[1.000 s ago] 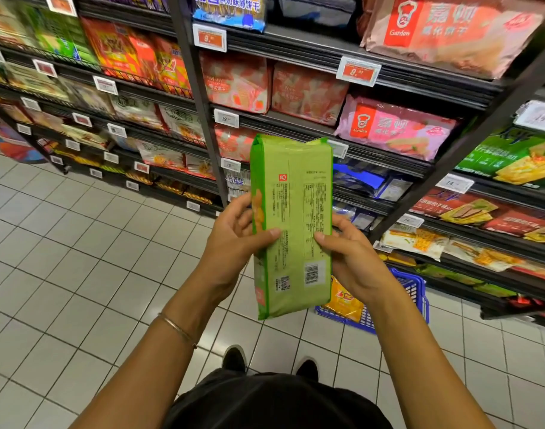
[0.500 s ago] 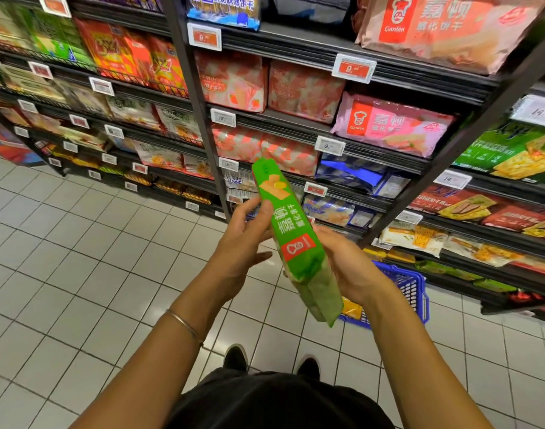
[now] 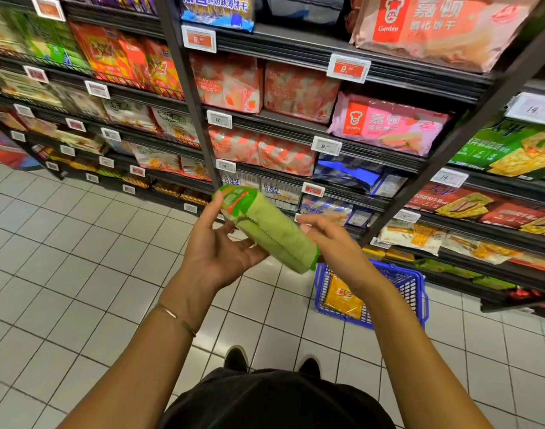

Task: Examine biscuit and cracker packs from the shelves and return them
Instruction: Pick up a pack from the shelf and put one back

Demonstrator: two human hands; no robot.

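A long green biscuit pack lies tilted between my hands at mid-frame, its crimped back seam up and its near end towards me. My left hand is palm up beneath its far half, fingers stretched under it and thumb raised against its left edge. My right hand holds the near end from the right, fingers laid along the pack's side, thumb hidden behind it. Rows of biscuit and cracker packs fill the black shelves just beyond.
A blue shopping basket stands on the tiled floor below my right hand, with a yellow pack in it. A black shelf post rises just behind the pack. My shoes show at the bottom centre.
The pack went from upright with its printed back facing me, through a turn showing its front, to lying low and tilted with the seam up. My left palm has opened under it.
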